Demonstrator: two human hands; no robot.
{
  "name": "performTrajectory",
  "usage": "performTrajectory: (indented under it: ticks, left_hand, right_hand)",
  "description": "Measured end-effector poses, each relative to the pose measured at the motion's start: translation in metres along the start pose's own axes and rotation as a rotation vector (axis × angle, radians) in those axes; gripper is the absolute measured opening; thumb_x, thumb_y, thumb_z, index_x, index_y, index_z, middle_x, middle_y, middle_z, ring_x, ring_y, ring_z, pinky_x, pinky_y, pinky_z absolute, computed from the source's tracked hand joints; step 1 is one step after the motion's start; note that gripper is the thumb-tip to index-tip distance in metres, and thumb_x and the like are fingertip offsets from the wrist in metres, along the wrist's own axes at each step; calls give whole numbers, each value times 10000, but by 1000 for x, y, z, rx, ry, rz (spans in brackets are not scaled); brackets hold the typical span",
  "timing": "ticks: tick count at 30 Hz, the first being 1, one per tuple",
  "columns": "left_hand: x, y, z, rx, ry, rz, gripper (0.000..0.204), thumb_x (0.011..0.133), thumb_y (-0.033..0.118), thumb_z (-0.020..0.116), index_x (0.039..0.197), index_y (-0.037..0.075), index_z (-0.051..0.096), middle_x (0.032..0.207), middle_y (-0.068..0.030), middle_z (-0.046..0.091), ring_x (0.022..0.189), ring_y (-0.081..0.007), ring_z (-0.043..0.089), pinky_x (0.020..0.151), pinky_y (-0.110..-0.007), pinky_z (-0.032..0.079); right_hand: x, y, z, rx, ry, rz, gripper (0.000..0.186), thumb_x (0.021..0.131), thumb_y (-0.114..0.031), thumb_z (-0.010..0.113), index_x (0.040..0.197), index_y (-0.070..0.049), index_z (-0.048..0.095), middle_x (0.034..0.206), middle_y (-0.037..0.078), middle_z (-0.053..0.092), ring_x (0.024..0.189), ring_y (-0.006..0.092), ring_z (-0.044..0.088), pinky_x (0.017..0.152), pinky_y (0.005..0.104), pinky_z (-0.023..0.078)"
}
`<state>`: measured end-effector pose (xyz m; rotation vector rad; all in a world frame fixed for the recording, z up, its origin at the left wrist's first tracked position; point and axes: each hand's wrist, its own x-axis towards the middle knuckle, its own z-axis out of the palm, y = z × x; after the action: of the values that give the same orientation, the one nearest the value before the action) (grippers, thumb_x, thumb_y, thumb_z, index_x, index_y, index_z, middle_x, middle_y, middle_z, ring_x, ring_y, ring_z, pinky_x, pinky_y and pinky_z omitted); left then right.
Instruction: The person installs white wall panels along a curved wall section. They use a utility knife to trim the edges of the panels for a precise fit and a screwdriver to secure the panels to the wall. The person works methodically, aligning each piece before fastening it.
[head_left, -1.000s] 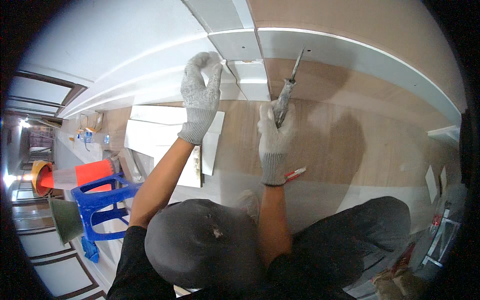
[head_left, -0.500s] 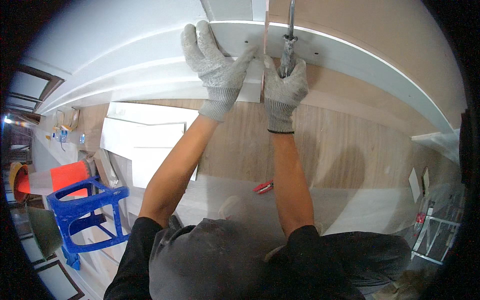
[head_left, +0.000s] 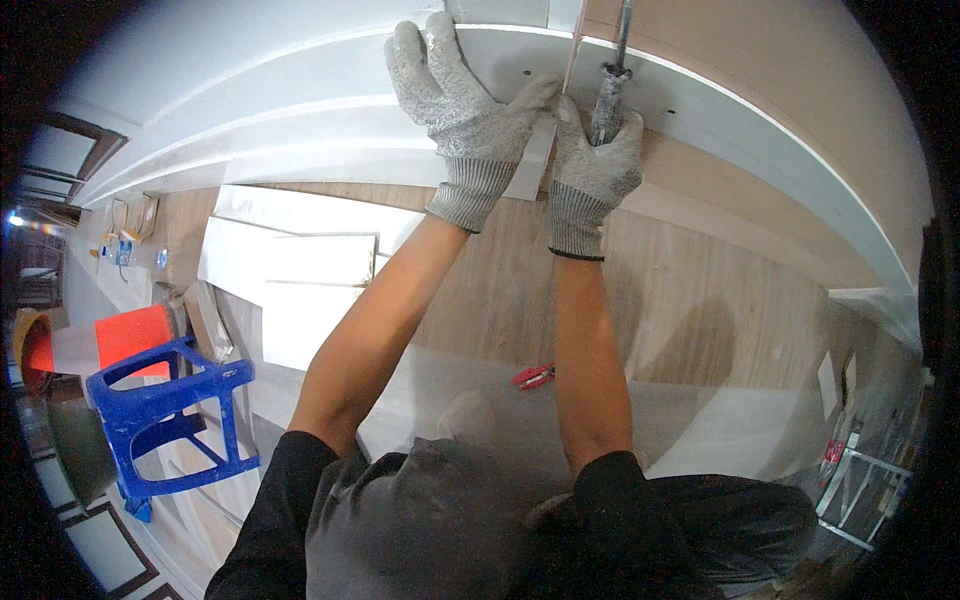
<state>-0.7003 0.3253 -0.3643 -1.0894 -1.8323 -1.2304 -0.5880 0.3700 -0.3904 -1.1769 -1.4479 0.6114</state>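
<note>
My left hand (head_left: 460, 90), in a grey knitted work glove, lies with its fingers spread on the pale ledge (head_left: 345, 62) along the wall. Its thumb reaches right, close to my right thumb. My gloved right hand (head_left: 598, 165) is closed around the grimy grey handle of a screwdriver-like tool (head_left: 608, 105); the metal shaft points away from me and its tip is out of view. Between the hands stands a thin pinkish strip or edge (head_left: 574, 60). Two small dark holes or screw heads show in the ledge, one beside each hand.
White panels (head_left: 235, 245) lie on the wood-look floor (head_left: 690, 270) at left. Red-handled pliers (head_left: 532, 376) rest near my right forearm. A blue plastic stool (head_left: 165, 385) and an orange cone (head_left: 130, 338) are at far left; a metal stepladder (head_left: 850, 505) is at right.
Both hands, the tool and the pinkish strip now appear further right and slightly higher in view, with the surroundings also shifted. The hands keep nearly the same pose and hold.
</note>
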Motion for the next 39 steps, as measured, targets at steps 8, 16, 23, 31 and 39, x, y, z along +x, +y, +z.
performTrajectory:
  ticks: [8,16,23,31,39]
  left_hand:
    - [-14,-21,8,-40,42,-62,1302,670,565,914,1585,-24,199,1601,-352,159,1500,-531,154,1193,-627,226]
    - [-10,-12,8,-12,70,-54,1341,667,583,909,1597,-39,170,1615,-368,130,1513,-533,137,1205,-634,201]
    - [-8,-7,5,-36,44,-118,1347,661,598,908,1594,-41,177,1606,-372,148,1506,-541,148,1200,-639,206]
    - [-10,-6,-5,101,-46,-104,1343,647,577,920,1555,-112,211,1587,-394,181,1498,-523,189,1202,-566,257]
    - [-32,4,14,-59,39,-320,1412,620,654,905,1589,-58,165,1607,-389,145,1511,-533,167,1217,-601,239]
  right_hand:
    - [-1,-2,-1,-64,12,-59,495,758,-386,929,970,-43,643,771,29,622,671,146,587,664,314,513]
    - [13,-17,-8,-102,62,-158,445,792,-393,908,904,-56,638,663,6,617,599,121,585,614,300,507]
    - [16,-18,-2,-66,43,-192,421,797,-396,902,849,-59,656,659,16,672,622,105,663,621,300,534]
    - [15,-21,2,14,51,-142,381,791,-331,917,885,-51,676,669,17,687,625,79,653,598,269,535]
    - [14,-27,-2,26,12,-96,362,822,-312,896,908,-35,679,698,13,682,611,82,615,599,256,521]
